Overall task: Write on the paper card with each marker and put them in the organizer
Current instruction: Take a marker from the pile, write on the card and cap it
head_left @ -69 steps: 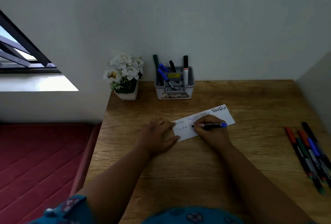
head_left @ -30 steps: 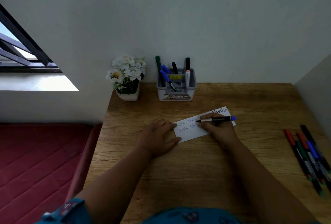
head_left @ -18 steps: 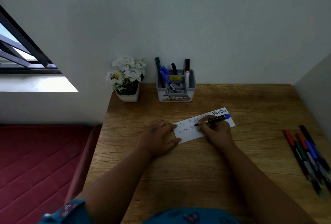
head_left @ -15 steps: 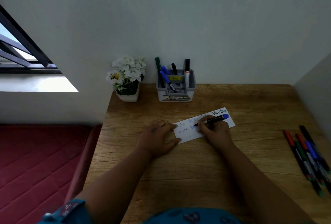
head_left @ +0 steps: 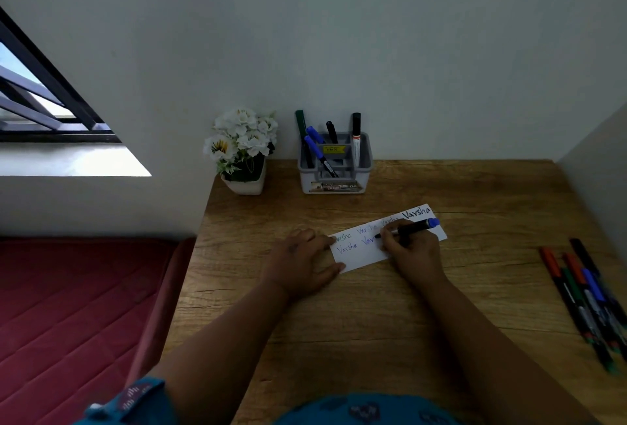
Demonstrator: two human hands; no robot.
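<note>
Paper card: a white strip [head_left: 364,253] lies flat on the wooden desk [head_left: 373,316], tilted so its right end sits farther from the person. The same handwritten word repeats along it — several faint copies in the upper row and one bold black copy at the far right end; the lower row starts at the left in blue.
Left hand: the left hand [head_left: 300,263] lies flat on the desk with fingers relaxed and straight, its fingertips pressing down the card's left end; it grips nothing.
Right hand: the right hand [head_left: 412,249] rests on the card's middle, fingers curled round a marker in a writing grip.
Marker in use: the blue-capped marker [head_left: 412,228] has a dark barrel, with the blue cap on its back end pointing right. Its tip touches the card in the lower row, just right of the blue writing.
Organizer: a grey compartmented holder [head_left: 336,170] stands at the back of the desk by the wall, well apart from the card. Markers stand in it — a green one [head_left: 300,124], two blue-capped ones leaning at the left [head_left: 314,141], and two with black caps.
Loose markers: a bundle [head_left: 582,292] lies side by side near the desk's right edge, with red, green, blue and black caps showing.
Flower pot: white flowers in a small white pot [head_left: 244,148] stand to the left of the organizer.
Beyond the desk: a red quilted mattress [head_left: 68,316] lies lower left, a barred window [head_left: 40,98] above it.
</note>
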